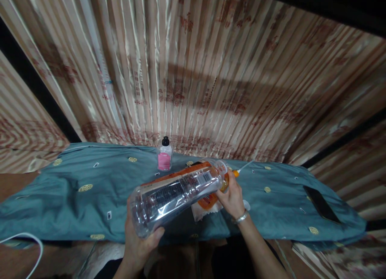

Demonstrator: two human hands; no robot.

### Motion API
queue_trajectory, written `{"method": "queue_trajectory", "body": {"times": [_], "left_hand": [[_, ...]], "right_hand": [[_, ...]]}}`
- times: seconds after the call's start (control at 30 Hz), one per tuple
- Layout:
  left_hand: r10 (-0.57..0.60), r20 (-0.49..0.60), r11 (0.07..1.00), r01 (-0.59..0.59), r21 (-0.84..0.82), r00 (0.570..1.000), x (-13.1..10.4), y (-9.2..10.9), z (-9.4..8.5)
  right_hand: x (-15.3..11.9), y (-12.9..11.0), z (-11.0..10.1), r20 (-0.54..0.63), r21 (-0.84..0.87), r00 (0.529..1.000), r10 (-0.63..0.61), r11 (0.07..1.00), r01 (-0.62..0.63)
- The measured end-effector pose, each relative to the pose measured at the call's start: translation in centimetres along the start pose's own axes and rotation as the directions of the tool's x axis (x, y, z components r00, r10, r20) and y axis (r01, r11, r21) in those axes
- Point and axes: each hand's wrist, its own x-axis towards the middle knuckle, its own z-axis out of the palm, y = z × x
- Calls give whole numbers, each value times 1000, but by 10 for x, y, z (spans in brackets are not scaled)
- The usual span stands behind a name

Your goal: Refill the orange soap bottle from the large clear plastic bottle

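Note:
A large clear plastic bottle (177,198) with a printed label is held tilted above the cloth, its open mouth up to the right. My left hand (140,234) is closed around its base, thumb along the near side. At the neck, my right hand (232,194) grips with thumb and fingers; its far fingers are hidden. Just behind that hand show an orange cap (236,173) with a pale thin tip and some yellow, partly covered. Beneath the bottle lies an orange and white packet (208,204), partly hidden.
A small clear bottle (164,158) with a pink label and black cap stands at the back. A dark phone (322,204) lies to the right on the teal patterned cloth (90,206). A white round piece (246,205) sits beside my right wrist. Striped curtains (193,69) hang behind.

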Motion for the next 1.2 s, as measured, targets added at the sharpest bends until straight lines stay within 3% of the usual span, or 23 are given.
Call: {"method": "queue_trajectory", "body": {"times": [0.17,0.6,0.93,1.13,1.2], "left_hand": [[13,34,1000,-14,25,999,1,-2,-2],[1,0,1000,-1,7,1000,2,-6,-4],[-33,-88,999,31,-21,996,1,1,1],[-2,-9,1000,2,21,1000,3,-2,-2],[-7,-32,999,9,41,999,3,-1,-2]], "right_hand": [[0,2,0,3,-2,1000,-16,1000,16],[-1,2,-1,2,16,1000,3,1000,-3],[0,0,-2,14,10,1000,13,1000,-13],[0,1,-1,10,-4,1000,22,1000,-22],[-1,1,0,9,-10,1000,16,1000,-16]]}}
